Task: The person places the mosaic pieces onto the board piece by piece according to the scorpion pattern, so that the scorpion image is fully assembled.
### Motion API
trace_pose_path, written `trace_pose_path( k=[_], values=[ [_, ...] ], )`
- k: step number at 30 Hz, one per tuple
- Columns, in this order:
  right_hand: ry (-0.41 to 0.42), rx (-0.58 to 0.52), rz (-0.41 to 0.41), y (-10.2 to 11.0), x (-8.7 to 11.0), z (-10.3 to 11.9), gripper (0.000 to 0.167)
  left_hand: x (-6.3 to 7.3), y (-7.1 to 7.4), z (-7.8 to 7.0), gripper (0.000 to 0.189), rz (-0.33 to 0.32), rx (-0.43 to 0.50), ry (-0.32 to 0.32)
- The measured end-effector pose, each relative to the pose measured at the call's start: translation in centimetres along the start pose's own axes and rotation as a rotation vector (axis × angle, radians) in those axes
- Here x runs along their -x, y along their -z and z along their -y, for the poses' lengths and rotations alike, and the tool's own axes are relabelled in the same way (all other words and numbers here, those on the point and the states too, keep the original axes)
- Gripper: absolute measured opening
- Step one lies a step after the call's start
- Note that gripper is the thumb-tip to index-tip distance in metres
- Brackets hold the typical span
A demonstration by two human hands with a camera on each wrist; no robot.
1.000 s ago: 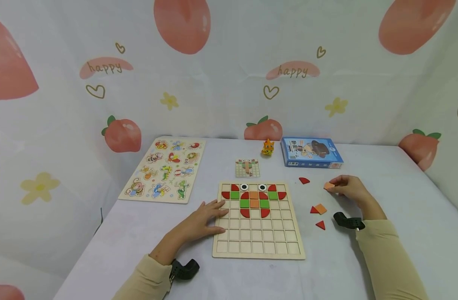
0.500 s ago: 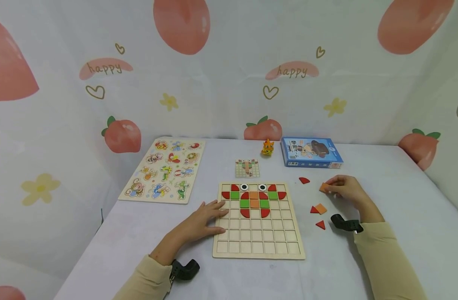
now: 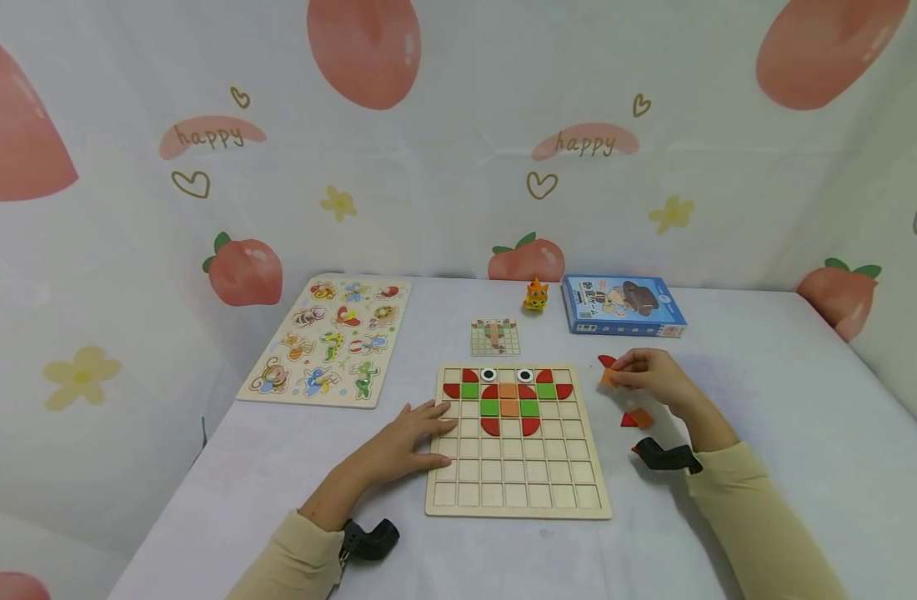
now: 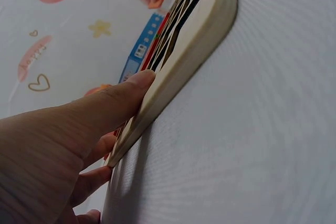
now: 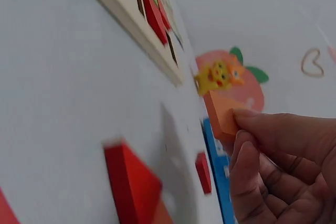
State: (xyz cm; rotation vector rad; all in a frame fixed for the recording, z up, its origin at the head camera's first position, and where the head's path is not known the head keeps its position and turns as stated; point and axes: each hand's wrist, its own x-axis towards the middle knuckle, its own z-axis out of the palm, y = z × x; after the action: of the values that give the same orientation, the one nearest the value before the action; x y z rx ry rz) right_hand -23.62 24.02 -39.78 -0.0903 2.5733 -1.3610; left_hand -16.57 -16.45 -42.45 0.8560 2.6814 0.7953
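Note:
My right hand pinches an orange square tile between thumb and fingers, raised off the table right of the wooden grid board. In the right wrist view, the tile is tilted. My left hand rests on the board's left edge with its fingers spread; in the left wrist view the thumb lies along the rim. Red, green and orange pieces and two eye pieces fill cells in the board's upper rows. A red quarter-circle is partly behind the held tile.
A red triangle and another orange tile lie below the right hand. The pattern card, a small orange figurine and a blue box stand behind the board. An insect puzzle board lies at the left.
My right hand has moved left toward the board, carrying the orange tile, and now partly covers the red quarter-circle. My left hand has stayed on the board's edge.

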Motion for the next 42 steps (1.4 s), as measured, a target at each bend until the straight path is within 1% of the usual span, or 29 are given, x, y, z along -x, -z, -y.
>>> trace_pose_path(
  k=[4, 7, 8, 11, 13, 14, 15, 20, 22, 26, 28, 30, 33, 35, 42],
  values=[
    [0.054, -0.048, 0.059, -1.2, -0.2, 0.8, 0.030, 0.0, 0.0, 0.0, 0.059, -0.001, 0.005, -0.008],
    [0.106, -0.068, 0.106, -2.1, -0.3, 1.5, 0.028, 0.0, 0.1, 0.0, 0.059, -0.001, 0.017, -0.009],
    [0.137, -0.073, 0.124, -2.4, -0.4, 1.7, 0.027, 0.0, 0.1, 0.0, 0.058, 0.000, 0.021, -0.008],
    [0.173, -0.077, 0.171, -3.4, -0.4, 2.4, 0.026, 0.0, 0.1, -0.1, 0.058, 0.000, 0.026, -0.006],
    [0.181, -0.074, 0.199, -4.1, -0.4, 2.9, 0.026, 0.0, 0.2, -0.1, 0.058, 0.000, 0.024, -0.005],
    [0.177, -0.070, 0.210, -4.5, -0.5, 3.1, 0.026, 0.0, 0.2, -0.1, 0.058, -0.001, 0.023, -0.005],
    [0.151, -0.076, 0.222, -4.8, -0.5, 3.3, 0.025, 0.0, 0.2, -0.1, 0.058, -0.002, 0.022, -0.005],
    [0.144, -0.097, 0.308, -6.5, -0.6, 4.2, 0.023, 0.0, 0.2, -0.2, 0.058, 0.003, 0.032, 0.000],
    [0.167, -0.109, 0.345, -7.1, -0.6, 4.7, 0.022, -0.1, 0.3, -0.2, 0.059, 0.005, 0.036, 0.001],
    [0.235, -0.078, 0.390, -8.2, -0.6, 5.1, 0.018, 0.0, 0.2, -0.1, 0.058, 0.008, 0.036, 0.000],
    [0.255, -0.078, 0.417, -8.9, -0.5, 5.2, 0.017, 0.0, 0.1, -0.1, 0.058, 0.010, 0.036, 0.001],
    [0.255, -0.085, 0.440, -9.4, -0.5, 5.4, 0.016, 0.0, 0.1, 0.0, 0.058, 0.012, 0.034, 0.001],
    [0.245, -0.083, 0.456, -10.2, -0.5, 5.8, 0.014, 0.0, 0.0, -0.1, 0.058, 0.010, 0.036, 0.002],
    [0.256, -0.051, 0.450, -10.6, -0.5, 5.9, 0.013, 0.0, 0.1, -0.1, 0.058, 0.008, 0.036, 0.004],
    [0.289, 0.079, 0.371, -11.4, -0.3, 6.3, 0.011, 0.0, 0.2, -0.1, 0.058, 0.010, 0.028, 0.006]
  ],
)
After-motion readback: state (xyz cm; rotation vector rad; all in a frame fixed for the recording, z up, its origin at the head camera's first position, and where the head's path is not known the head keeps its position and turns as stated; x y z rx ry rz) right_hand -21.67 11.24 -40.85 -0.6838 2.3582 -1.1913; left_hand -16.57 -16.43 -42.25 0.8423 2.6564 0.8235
